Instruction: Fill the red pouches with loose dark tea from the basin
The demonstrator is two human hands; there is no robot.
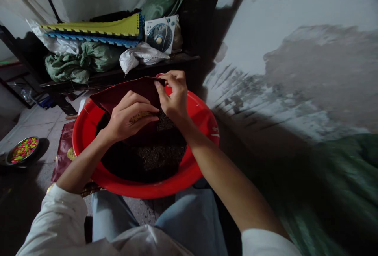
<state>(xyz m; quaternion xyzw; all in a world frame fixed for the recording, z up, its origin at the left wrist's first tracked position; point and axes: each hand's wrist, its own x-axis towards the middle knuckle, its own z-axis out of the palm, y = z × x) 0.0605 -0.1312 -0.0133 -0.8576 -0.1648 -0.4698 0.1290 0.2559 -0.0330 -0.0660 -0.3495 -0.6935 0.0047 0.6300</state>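
Maroon bag stretches from the right hand, which pinches its corner, toward the left edge of the tub; the left hand curls half-closed before it, hold unclear.

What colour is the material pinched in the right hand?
The material is dark red; it shows best in the head view.

Glossy plastic basin, matt maroon sheet, rough loose grains

A dark shelf carries a green sack and a white bag, while the tiled floor at left carries a metal bowl of coloured pieces.
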